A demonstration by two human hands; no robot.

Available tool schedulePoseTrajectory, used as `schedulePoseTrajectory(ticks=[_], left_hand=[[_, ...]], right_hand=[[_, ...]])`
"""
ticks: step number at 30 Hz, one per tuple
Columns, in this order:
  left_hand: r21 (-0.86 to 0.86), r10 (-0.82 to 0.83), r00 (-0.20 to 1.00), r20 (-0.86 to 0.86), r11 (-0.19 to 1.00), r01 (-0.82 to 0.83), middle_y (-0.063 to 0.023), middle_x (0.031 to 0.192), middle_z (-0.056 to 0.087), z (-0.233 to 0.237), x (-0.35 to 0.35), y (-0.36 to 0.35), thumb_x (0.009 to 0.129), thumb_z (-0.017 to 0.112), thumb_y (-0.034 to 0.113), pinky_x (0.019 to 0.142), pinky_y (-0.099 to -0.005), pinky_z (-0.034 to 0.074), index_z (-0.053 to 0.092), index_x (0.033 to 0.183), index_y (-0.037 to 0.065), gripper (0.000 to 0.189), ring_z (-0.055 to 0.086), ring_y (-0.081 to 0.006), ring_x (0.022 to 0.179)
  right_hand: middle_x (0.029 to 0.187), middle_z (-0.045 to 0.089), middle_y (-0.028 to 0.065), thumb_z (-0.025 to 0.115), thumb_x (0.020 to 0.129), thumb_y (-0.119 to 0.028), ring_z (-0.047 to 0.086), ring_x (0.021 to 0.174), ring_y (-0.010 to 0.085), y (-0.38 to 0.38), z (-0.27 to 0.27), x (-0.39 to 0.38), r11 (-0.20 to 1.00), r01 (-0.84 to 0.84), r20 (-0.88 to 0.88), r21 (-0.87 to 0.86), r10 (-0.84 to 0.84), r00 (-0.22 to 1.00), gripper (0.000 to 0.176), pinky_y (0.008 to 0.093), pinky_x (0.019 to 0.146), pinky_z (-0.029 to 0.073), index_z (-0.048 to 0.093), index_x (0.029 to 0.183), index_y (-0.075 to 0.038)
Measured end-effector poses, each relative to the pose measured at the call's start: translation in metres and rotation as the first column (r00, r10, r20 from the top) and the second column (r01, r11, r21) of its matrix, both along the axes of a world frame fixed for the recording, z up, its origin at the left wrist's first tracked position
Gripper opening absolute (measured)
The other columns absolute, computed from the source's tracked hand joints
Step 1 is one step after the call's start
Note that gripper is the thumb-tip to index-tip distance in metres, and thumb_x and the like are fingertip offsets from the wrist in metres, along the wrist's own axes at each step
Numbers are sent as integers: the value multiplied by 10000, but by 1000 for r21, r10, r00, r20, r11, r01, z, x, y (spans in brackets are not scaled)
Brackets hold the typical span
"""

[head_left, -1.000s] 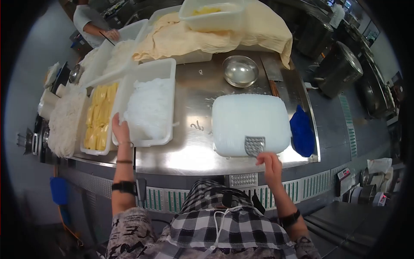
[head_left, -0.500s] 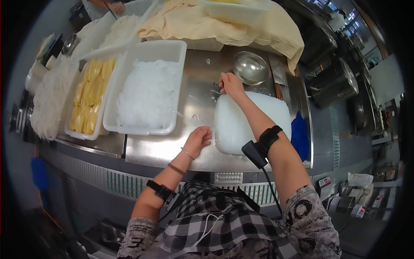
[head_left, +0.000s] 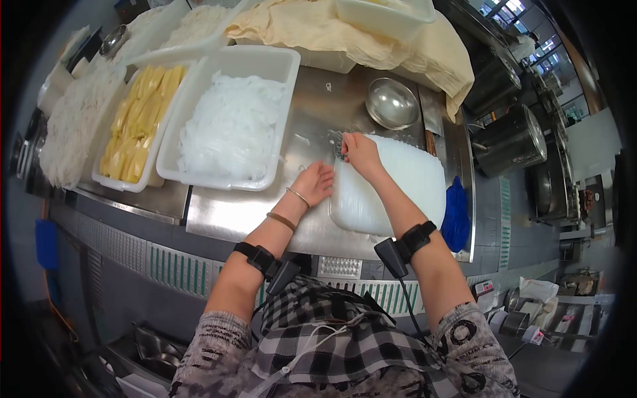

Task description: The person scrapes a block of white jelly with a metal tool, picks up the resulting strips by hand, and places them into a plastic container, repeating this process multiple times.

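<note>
A large white jelly block (head_left: 405,199) with rounded corners lies on the steel table. My right hand (head_left: 361,154) is closed over its far left part, fingers wrapped round a small dark metal scraper (head_left: 341,158), most of which is hidden. Just left of the block's edge, my left hand (head_left: 316,181) is open and holds nothing, fingertips close to the block's side. Further left, a white tub (head_left: 286,116) holds a heap of translucent white jelly strips (head_left: 229,132).
Behind the block sit a steel bowl (head_left: 391,104) and a cleaver (head_left: 432,119). A blue cloth (head_left: 455,215) lies at its right. Yellow blocks (head_left: 142,119) fill a tub at left, beside a noodle heap (head_left: 76,136). Beige cloth (head_left: 298,30) covers containers at the back.
My right hand has come nearer to me, from beyond the block's far edge onto its far left part. My left hand has moved forward, so the hands are closer together. The view has shifted slightly.
</note>
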State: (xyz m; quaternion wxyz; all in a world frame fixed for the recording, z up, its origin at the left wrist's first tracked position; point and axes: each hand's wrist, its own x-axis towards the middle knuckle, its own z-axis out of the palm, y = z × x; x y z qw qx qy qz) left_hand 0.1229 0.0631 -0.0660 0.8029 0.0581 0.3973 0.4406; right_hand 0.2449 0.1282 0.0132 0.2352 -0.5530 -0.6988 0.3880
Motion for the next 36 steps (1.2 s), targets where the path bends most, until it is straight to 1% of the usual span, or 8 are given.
schedulePoseTrajectory(ticks=[5,8,14,20,23,28,32,36], left_hand=[[-56,1,1000,-28,998,-2,-85,974,481,9,1,6,873,310,399,795,-381,360,476,1009,34,424,430,-207,852],[-88,-20,996,-89,996,12,-91,931,498,8,0,12,872,304,406,765,-374,373,482,994,30,433,438,-214,838],[-47,-138,983,-119,990,133,-85,854,525,11,-3,17,870,292,420,724,-373,404,475,923,34,431,498,-217,784],[-58,-137,951,-276,990,126,-63,764,490,27,7,16,862,345,403,632,-324,429,466,946,17,413,497,-195,725],[-32,-121,941,-317,993,117,-60,768,486,31,11,15,849,383,411,601,-305,425,458,963,2,431,484,-174,720],[47,-130,924,-359,987,157,-42,781,479,37,17,13,838,407,425,634,-294,390,464,955,-10,454,446,-147,694],[-4,-175,916,-361,982,186,-27,776,473,35,23,11,839,410,420,652,-305,371,486,945,14,427,429,-142,676],[25,-109,900,-421,991,131,-14,779,487,40,32,5,832,439,409,652,-329,370,510,937,53,378,426,-137,680]], right_hand=[[626,552,75,388,876,-251,530,485,136,-31,2,7,1000,13,-38,-1,-13,999,331,267,501,434,520,749,25],[638,575,97,395,879,-257,558,502,175,-47,3,10,1000,14,-60,3,-14,998,337,284,502,450,531,754,25],[635,574,98,399,880,-245,554,497,172,-76,3,16,1000,28,-92,-5,-28,995,320,287,496,447,522,762,26],[627,565,99,401,878,-237,551,502,170,-106,0,24,1000,17,-95,3,-17,995,300,302,518,436,515,753,11],[634,561,117,404,872,-218,554,521,216,-119,-9,29,1000,18,-124,20,-16,992,273,323,535,433,515,755,3],[684,555,157,427,849,-173,544,618,323,-148,-15,37,995,-22,-95,99,31,995,199,367,567,428,515,791,-4],[724,549,155,445,830,-155,537,669,321,-172,-27,43,983,-36,-73,182,50,996,167,382,610,422,516,799,-6],[751,535,143,481,786,-133,518,718,313,-191,-40,49,941,-116,-1,317,123,992,118,387,636,405,517,778,-21]])
